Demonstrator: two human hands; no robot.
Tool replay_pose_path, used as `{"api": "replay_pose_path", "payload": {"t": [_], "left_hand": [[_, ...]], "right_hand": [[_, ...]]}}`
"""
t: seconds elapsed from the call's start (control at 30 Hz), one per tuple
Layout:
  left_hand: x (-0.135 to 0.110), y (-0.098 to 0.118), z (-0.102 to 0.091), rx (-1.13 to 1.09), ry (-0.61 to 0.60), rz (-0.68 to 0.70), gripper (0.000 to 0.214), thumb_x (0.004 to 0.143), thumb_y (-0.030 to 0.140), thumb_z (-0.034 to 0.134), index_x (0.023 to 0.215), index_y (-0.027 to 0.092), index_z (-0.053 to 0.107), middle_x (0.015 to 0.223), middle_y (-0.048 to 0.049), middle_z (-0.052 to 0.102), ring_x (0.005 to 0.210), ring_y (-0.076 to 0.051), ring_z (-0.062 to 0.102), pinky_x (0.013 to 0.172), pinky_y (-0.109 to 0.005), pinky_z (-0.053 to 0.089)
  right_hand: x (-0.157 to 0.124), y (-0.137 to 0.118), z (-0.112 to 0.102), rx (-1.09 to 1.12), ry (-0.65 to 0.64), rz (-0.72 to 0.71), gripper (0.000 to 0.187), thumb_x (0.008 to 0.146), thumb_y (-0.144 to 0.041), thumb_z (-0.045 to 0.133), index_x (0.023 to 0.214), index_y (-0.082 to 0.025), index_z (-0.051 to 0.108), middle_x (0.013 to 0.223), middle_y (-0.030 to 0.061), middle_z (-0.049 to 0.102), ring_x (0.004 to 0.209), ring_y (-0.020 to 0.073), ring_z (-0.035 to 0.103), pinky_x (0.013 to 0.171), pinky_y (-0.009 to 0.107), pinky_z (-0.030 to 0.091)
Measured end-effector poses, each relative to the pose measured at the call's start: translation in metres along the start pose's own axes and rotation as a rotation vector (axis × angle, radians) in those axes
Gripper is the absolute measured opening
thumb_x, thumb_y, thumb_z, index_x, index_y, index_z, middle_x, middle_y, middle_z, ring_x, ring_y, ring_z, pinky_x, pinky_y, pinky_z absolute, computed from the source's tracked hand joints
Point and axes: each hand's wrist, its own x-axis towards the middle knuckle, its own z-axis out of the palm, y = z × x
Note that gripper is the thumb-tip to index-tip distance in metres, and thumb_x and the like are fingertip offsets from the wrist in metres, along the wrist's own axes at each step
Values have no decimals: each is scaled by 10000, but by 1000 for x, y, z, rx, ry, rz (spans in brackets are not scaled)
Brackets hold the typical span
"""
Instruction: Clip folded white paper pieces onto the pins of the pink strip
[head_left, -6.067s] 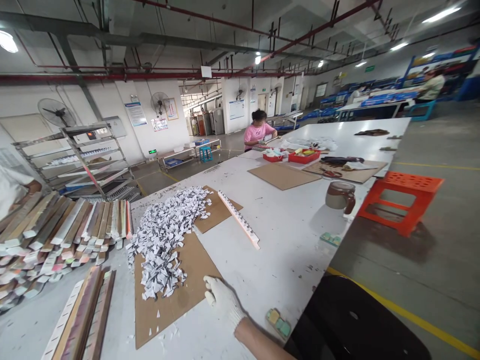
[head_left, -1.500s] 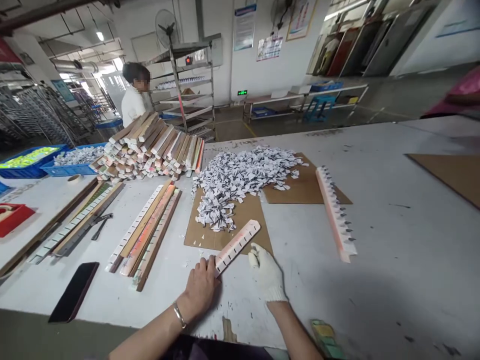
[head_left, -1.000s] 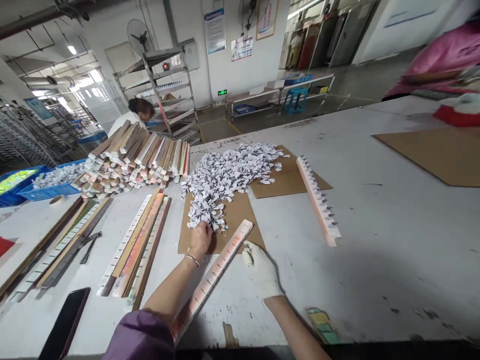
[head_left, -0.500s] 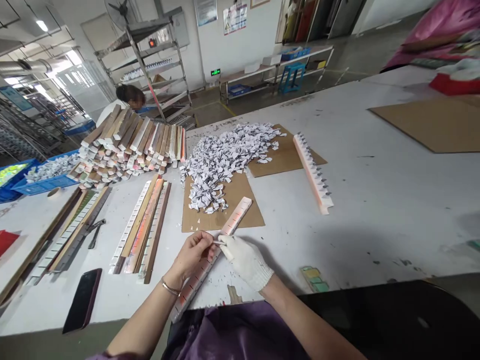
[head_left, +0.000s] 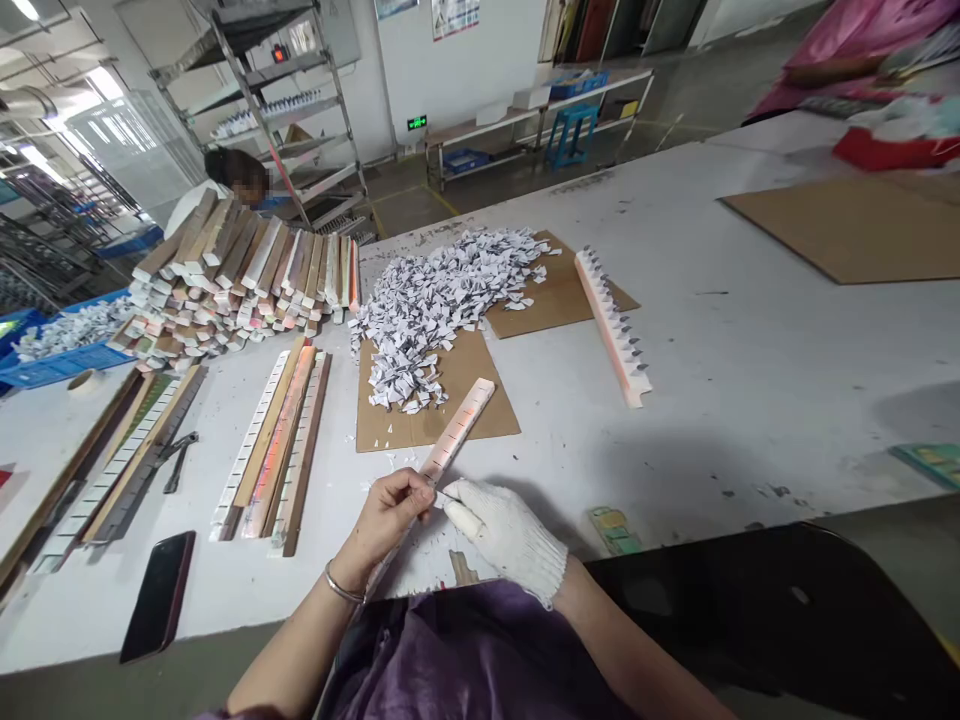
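Observation:
My bare left hand point(head_left: 391, 515), with a bracelet at the wrist, is closed in a pinch near the table's front edge. Facing it is my right hand point(head_left: 508, 530) in a white knitted glove, its fingertips closed too. A small whitish piece point(head_left: 442, 496) shows between the two sets of fingertips, and both hands seem to grip it. Below them lies a slotted wooden strip point(head_left: 459, 428), pale with orange patches, slanting away from me; its near part is hidden by my left hand. Beyond it a heap of small white-and-grey pieces point(head_left: 420, 310) covers much of the cardboard point(head_left: 480, 400).
A strip filled with upright pieces point(head_left: 611, 325) lies to the right. Slotted strips point(head_left: 277, 450), a wrench-like tool point(head_left: 178, 462) and a phone point(head_left: 159, 595) lie left. Stacked wooden bars point(head_left: 240, 280) stand behind. Another person point(head_left: 832, 65) in pink is at the far right.
The view has shifted a little, so the table's things sit slightly higher and further left. My fingertips have come closer together around the small piece, and less of it shows.

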Motion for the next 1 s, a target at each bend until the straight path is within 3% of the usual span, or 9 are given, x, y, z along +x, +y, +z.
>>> {"api": "replay_pose_path", "payload": {"t": [0.07, 0.23, 0.33, 0.57, 0.63, 0.73, 0.8, 0.9, 1.0], "left_hand": [[-3, -1, 1, -41, 1, -39, 380, 856, 533, 676, 795, 174, 568, 672, 30, 525, 615, -114, 482, 633, -252, 401], [-10, 6, 5, 261, 78, 63, 324, 928, 467, 591, 790, 176, 558, 710, 26, 498, 662, -115, 420, 646, -246, 353], [-11, 11, 3, 310, 34, 77, 330, 955, 464, 549, 785, 182, 533, 727, 24, 489, 680, -117, 407, 656, -248, 346], [-9, 6, 5, -278, -320, -201, 493, 749, 609, 768, 746, 197, 497, 574, 77, 413, 458, -63, 340, 483, -219, 312], [-7, 4, 12, -315, -256, -205, 516, 707, 614, 799, 744, 201, 492, 540, 84, 415, 432, -63, 344, 473, -219, 323], [-1, 0, 25, 52, 23, -54, 368, 867, 534, 676, 810, 190, 560, 621, 35, 524, 548, -104, 469, 574, -238, 394], [6, -4, 32, 344, 117, 53, 289, 966, 458, 543, 864, 192, 598, 691, 8, 569, 618, -125, 501, 622, -252, 411], [29, -13, 36, 548, 71, 114, 264, 1010, 387, 440, 911, 203, 602, 673, 12, 572, 588, -131, 497, 602, -254, 407], [76, -18, 37, 647, 21, 104, 262, 1007, 365, 424, 1121, 193, 585, 593, 42, 534, 522, -146, 501, 574, -263, 402]], "right_hand": [[-1, -2, -3, -70, -47, 1, 253, 983, -250, 429, 877, -207, 654, 846, 25, 696, 758, 169, 612, 683, 280, 350], [0, -3, -5, -219, -129, -7, 251, 983, -237, 432, 860, -203, 648, 797, 23, 675, 713, 168, 582, 633, 300, 281], [-2, -3, -6, -218, -125, -14, 252, 988, -253, 436, 858, -204, 647, 788, 19, 674, 694, 158, 568, 629, 306, 273], [-10, -6, -25, 187, -222, -82, 334, 982, -382, 543, 707, -200, 596, 684, -45, 631, 588, 104, 487, 587, 264, 285], [-10, -1, -26, 252, -192, -65, 381, 978, -402, 546, 659, -194, 565, 631, -55, 598, 558, 93, 463, 572, 256, 278], [-5, 10, -21, 94, -37, -42, 345, 984, -335, 498, 678, -192, 565, 648, -30, 605, 598, 112, 491, 599, 276, 267], [-1, 19, -16, -15, 23, -29, 300, 978, -289, 468, 719, -193, 583, 686, -10, 632, 620, 127, 511, 611, 291, 258], [7, 33, -16, -26, 15, 32, 295, 987, -267, 428, 747, -197, 584, 703, -4, 651, 622, 131, 537, 597, 292, 252], [23, 53, -27, -58, 0, 196, 325, 1013, -314, 403, 779, -200, 598, 734, 19, 681, 654, 150, 592, 577, 285, 251]]}}
